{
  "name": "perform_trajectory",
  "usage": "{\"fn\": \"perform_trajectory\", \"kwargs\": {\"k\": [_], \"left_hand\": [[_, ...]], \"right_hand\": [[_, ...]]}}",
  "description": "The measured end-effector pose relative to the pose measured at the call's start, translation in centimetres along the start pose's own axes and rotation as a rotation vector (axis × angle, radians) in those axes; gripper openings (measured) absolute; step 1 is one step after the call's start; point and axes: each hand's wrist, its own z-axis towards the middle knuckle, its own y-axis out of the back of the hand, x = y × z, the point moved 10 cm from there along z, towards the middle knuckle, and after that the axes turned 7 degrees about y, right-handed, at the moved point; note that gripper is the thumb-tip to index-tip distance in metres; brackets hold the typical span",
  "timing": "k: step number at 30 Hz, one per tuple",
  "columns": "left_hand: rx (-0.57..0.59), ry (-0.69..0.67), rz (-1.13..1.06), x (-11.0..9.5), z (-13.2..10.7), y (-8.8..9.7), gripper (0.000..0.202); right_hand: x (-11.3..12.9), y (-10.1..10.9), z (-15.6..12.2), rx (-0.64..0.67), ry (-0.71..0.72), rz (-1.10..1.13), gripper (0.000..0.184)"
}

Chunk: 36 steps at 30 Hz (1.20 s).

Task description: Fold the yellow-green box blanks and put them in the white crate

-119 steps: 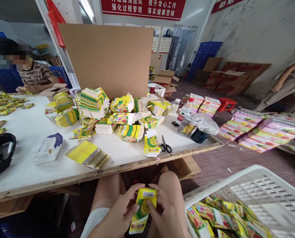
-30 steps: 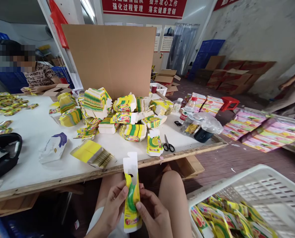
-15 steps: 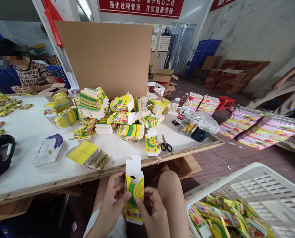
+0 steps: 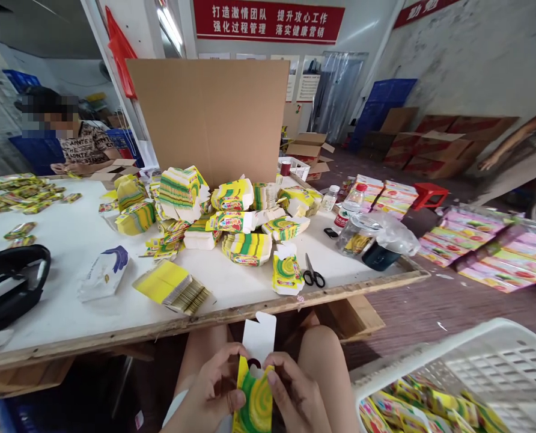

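Observation:
Over my lap, both hands pinch a small yellow-and-green carton whose white top flap stands up. My left hand grips its left edge with thumb in front, and my right hand grips the right edge, fingers curled. A short stack of the same flat cartons stands at the table's near edge beside black scissors. Heaps of flat cartons fill the middle of the white table.
A white plastic basket with folded cartons sits at my right. A tall cardboard sheet stands behind the heaps. A seated person works at the far left, another person's arm shows at right. Pink packs lie on the floor.
The carton was turned from side-on to face-on and lowered toward my lap. Its white flap now stands open at the top. My view shifted slightly.

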Motion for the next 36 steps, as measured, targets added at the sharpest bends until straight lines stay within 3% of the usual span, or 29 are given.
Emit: {"fn": "perform_trajectory", "kwargs": {"k": [4,8,11,16,18,22,25,31,36], "left_hand": [[0.026,0.005,0.025,0.7,-0.2,0.1,0.053],[0.041,0.043,0.045,0.8,-0.2,-0.1,0.087],[0.045,0.053,0.102,0.4,-0.1,-0.3,0.077],[-0.184,-0.027,0.347,-0.6,-0.1,2.3,0.047],[-0.216,-0.029,0.398,-0.2,-0.2,3.0,0.049],[-0.271,-0.049,0.401,-0.1,-0.9,3.8,0.056],[-0.261,-0.058,0.359,-0.6,-1.1,3.5,0.058],[-0.138,-0.011,0.236,-1.1,-0.8,1.7,0.06],[-0.148,-0.023,0.209,-1.0,-0.7,1.7,0.061]], "right_hand": [[-0.1,-0.4,0.0,-0.002,0.06,-0.098,0.029],[-1.0,0.5,-0.4,-0.16,0.148,-0.11,0.022],[-0.8,2.1,-0.7,-0.274,0.179,-0.149,0.029],[0.1,1.6,0.4,-0.14,0.099,-0.135,0.028],[-0.4,0.8,0.8,-0.114,0.027,-0.106,0.023],[-0.8,-0.1,1.5,-0.14,-0.008,-0.263,0.034],[-0.8,-0.5,2.1,-0.126,-0.011,-0.346,0.032],[-1.1,-1.8,2.5,0.035,-0.132,-0.321,0.04],[-1.1,-2.5,2.3,0.144,-0.203,-0.494,0.038]]}}
